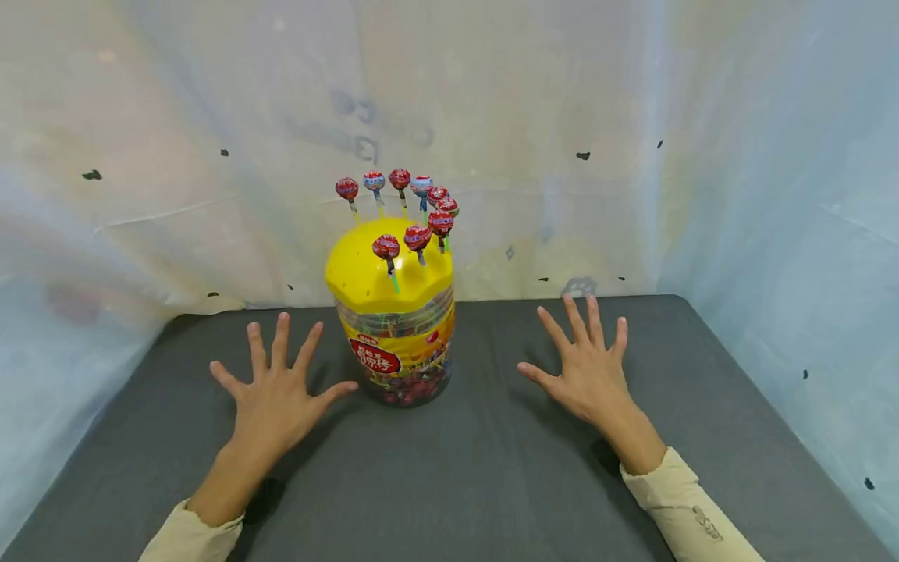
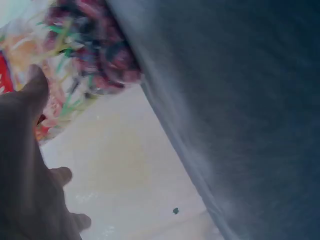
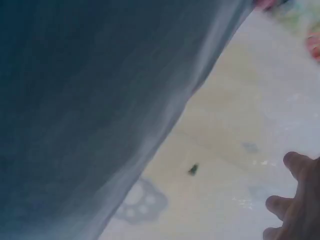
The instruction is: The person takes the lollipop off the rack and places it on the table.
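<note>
A clear candy jar (image 1: 400, 367) with a yellow lid (image 1: 358, 265) stands upright on the dark table. Wrapped lollipops fill its lower part, and several more lollipops (image 1: 440, 224) stick up by their sticks from the lid, mostly red, a few blue and red. To the left of the jar, my left hand (image 1: 274, 406) spreads its fingers, holding nothing; its thumb tip is close to the jar's side, and I cannot tell whether they touch. My right hand (image 1: 590, 378), fingers also spread, is well to the right of the jar and holds nothing.
The dark grey cloth-covered table (image 1: 449, 484) reaches back to a pale printed curtain (image 1: 506, 117) with small black marks. Similar sheeting (image 1: 794, 234) hangs along the right side and the left side.
</note>
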`<state>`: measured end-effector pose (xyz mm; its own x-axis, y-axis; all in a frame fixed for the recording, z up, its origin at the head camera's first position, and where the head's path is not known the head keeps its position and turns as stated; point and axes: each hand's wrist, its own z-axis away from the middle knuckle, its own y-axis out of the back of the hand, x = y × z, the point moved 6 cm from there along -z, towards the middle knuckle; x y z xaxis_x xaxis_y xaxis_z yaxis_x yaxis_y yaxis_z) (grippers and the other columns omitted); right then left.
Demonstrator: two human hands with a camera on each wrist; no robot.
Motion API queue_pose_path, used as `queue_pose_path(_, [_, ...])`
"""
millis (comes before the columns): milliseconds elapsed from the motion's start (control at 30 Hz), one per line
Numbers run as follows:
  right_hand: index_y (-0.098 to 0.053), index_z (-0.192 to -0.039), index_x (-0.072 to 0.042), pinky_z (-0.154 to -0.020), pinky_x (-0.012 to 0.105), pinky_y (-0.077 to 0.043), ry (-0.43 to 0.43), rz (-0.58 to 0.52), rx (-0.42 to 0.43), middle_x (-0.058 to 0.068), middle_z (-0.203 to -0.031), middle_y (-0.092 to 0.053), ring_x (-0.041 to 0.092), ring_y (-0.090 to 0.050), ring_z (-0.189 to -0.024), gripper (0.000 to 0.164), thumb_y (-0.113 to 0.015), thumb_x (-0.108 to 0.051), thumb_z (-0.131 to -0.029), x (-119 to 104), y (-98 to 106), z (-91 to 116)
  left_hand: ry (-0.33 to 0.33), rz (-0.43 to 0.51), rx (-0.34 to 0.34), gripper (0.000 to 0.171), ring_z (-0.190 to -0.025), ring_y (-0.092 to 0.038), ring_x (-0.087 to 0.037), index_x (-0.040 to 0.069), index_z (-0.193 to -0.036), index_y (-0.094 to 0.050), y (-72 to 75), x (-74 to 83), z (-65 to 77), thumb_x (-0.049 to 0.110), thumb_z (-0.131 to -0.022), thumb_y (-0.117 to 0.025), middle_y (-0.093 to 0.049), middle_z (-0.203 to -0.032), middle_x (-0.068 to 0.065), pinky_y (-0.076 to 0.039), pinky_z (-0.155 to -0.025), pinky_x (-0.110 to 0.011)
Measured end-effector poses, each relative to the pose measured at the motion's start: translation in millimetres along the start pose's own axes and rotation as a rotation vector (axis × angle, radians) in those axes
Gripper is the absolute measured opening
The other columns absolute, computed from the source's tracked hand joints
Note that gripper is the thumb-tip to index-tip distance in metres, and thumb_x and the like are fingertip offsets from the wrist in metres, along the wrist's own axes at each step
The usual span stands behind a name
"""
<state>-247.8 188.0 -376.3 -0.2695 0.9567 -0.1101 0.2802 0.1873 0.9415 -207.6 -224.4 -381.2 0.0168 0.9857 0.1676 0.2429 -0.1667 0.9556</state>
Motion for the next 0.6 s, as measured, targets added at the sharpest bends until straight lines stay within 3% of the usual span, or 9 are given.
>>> queue_pose_path(167, [-0.028,-0.158,-0.032,-0.114,0.069,-0.011,0.082,-0.09,0.165,0.011,-0.164,-0.025,0.037,-0.015,-0.152,0.086,-0.055,-0.072,-0.087,-22,33,-3,-0.011,0.258,-0.019,0.109,-0.151,0.02,-0.044,0.034,-0.161,0.002,30.3,11.2,-6.0,0.074,-0.082,-0.061,0.018,-0.168,-0.006,0.005,-0.099,-0.088])
queue_pose_path(333, [-0.038,-0.154,-0.029,-0.106,0.059,-0.031,0.166,-0.293,0.301,0.009,-0.141,-0.054,0.033,-0.046,-0.128,0.072,-0.065,-0.053,-0.091,-55,78,-9,-0.035,0.584,0.017,0.114,-0.154,-0.001,-0.041,0.04,-0.159,0.003,55.2,29.4,-11.5,0.053,-0.081,-0.078,0.01,-0.169,-0.002,-0.016,-0.107,-0.081])
queue_pose_path(400, [-0.04,-0.153,-0.028,-0.103,0.055,-0.038,0.19,-0.383,0.339,0.007,-0.133,-0.06,0.029,-0.052,-0.121,0.07,-0.069,-0.044,-0.091,-69,95,-12,-0.065,0.706,0.033,0.113,-0.154,-0.008,-0.04,0.042,-0.159,0.002,61.5,36.2,-14.7,0.042,-0.082,-0.081,0.004,-0.169,-0.001,-0.023,-0.108,-0.077])
queue_pose_path(600, [-0.051,-0.145,-0.019,-0.093,0.042,-0.051,0.287,-0.637,0.411,0.003,-0.12,-0.067,0.018,-0.061,-0.108,0.061,-0.075,-0.022,-0.089,-108,127,-14,-0.175,1.077,-0.012,0.106,-0.153,-0.017,-0.034,0.043,-0.158,-0.001,63.3,50.8,-28.5,0.014,-0.089,-0.076,-0.012,-0.167,-0.003,-0.024,-0.113,-0.071])
